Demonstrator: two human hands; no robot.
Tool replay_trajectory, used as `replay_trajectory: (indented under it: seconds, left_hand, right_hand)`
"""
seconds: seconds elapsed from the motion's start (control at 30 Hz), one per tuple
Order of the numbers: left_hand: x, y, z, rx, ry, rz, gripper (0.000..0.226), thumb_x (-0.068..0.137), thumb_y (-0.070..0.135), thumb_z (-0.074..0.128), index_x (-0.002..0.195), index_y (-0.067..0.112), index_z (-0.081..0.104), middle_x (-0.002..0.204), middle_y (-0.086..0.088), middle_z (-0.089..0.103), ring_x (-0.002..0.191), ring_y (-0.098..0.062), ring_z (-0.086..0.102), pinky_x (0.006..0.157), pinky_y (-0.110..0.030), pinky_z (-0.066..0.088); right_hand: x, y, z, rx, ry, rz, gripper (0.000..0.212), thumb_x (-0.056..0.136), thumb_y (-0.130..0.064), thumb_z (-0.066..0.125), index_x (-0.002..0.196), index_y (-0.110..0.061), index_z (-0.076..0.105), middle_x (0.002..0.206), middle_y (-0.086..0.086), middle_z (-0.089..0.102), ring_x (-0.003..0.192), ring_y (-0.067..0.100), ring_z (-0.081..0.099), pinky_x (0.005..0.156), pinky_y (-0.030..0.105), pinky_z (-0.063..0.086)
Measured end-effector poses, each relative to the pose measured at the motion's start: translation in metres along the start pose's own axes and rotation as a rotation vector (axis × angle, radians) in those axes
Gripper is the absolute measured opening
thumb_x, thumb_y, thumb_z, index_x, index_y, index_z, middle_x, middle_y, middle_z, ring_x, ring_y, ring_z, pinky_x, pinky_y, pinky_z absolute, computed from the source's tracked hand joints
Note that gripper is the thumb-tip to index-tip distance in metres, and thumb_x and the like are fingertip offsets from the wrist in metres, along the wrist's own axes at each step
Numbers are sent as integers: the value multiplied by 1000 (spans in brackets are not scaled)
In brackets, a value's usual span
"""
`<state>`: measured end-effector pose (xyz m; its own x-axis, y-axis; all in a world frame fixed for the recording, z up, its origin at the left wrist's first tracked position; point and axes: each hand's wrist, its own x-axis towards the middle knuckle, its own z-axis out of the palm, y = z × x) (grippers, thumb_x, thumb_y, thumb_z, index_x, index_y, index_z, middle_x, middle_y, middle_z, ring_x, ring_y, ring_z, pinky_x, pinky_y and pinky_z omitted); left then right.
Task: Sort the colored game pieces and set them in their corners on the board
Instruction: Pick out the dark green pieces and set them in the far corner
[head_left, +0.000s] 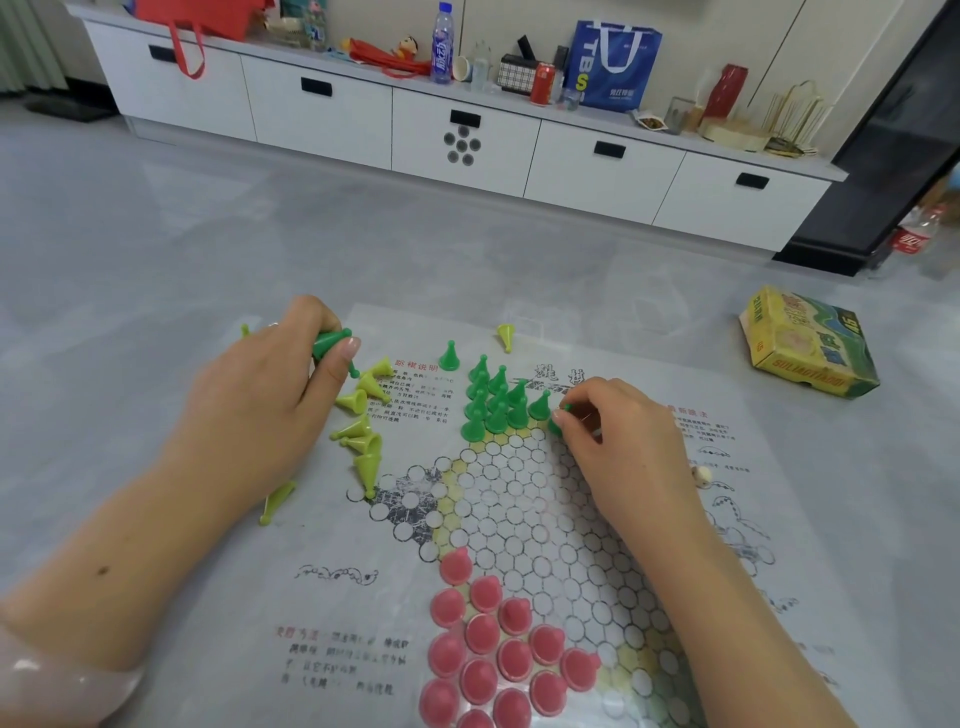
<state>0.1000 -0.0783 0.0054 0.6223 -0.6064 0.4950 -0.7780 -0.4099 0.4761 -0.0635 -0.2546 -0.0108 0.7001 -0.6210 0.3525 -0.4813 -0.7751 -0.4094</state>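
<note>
A paper checkers board (519, 499) lies on the floor. Several dark green pieces (493, 400) stand upright in its far corner, with one more (449, 357) standing apart to the left. My right hand (613, 436) pinches a dark green piece (558, 422) at the right end of that group, its base on the board. My left hand (270, 384) grips dark green pieces (330, 345) at the board's left edge. Several yellow-green pieces (363, 421) lie tipped over next to my left hand. Pink pieces (493, 649) fill the near corner.
A single yellow-green piece (505, 335) lies near the board's far edge. The game box (805, 343) sits on the floor at the right. A small die (702, 475) lies by my right wrist. A white cabinet (467, 140) with clutter runs along the back.
</note>
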Motion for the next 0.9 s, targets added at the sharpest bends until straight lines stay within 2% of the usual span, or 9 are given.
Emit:
replay_trajectory:
  seconds: [0.1,0.2,0.3,0.37,0.43,0.5,0.6,0.7,0.9]
  left_hand:
    - [0,1,0,-29,1,4,19,93,30,39,86,13,42,56,2,45,56,-17,44,51,-30,28]
    - [-3,6,-1,-101,-7,-14,21,94,31,42,86,12,45,52,2,46,52,-13,45,49,-26,31]
    - [-7,12,-1,-225,-108,29,20,88,42,41,79,24,44,58,0,60,56,-9,53,49,-16,36]
    - [-9,16,1,-394,-195,-2,22,83,49,43,74,29,47,66,10,65,50,-6,50,47,-12,36]
    - [-11,22,2,-632,-293,-92,23,79,54,46,70,33,50,55,8,60,43,-5,41,44,-15,34]
    - [-12,28,3,-792,-398,-166,25,86,50,52,68,32,50,46,6,50,42,-6,35,42,-14,31]
    - [-13,36,1,-880,-462,-222,20,85,36,44,69,27,50,43,5,44,40,-7,31,40,-12,28]
    - [-13,38,1,-886,-472,-249,24,93,22,42,71,24,51,43,5,45,41,-6,33,40,-12,29]
    - [-13,38,0,-873,-489,-246,24,94,23,41,72,23,50,44,6,46,41,-5,34,41,-11,30]
  right_hand:
    - [0,0,-1,67,39,32,17,87,-23,61,101,-15,62,86,-8,56,75,7,53,71,19,45]
    - [-3,-8,-7,165,229,37,22,90,-21,54,110,-13,59,92,-5,59,74,5,54,70,25,51]
    - [-6,-26,-11,232,415,-168,18,91,-13,50,103,-7,62,91,-5,56,74,2,51,67,11,49]
    - [-11,-37,-8,251,403,-367,18,89,-10,51,99,-3,64,88,0,61,75,3,53,66,10,48]
    - [-17,-48,-3,249,353,-542,15,88,-10,54,97,-5,66,85,4,66,74,11,57,62,22,51]
    - [-21,-56,3,249,308,-633,13,89,-12,56,101,-14,61,85,3,67,75,17,59,61,29,49]
    - [-22,-61,6,305,273,-655,12,89,-16,58,100,-18,55,85,1,67,76,18,61,62,31,49]
    - [-22,-60,4,328,272,-642,12,90,-19,58,97,-13,65,82,1,68,71,17,61,58,31,50]
    - [-23,-62,4,334,269,-639,21,92,-21,55,89,-6,70,78,2,69,67,18,61,58,32,49]
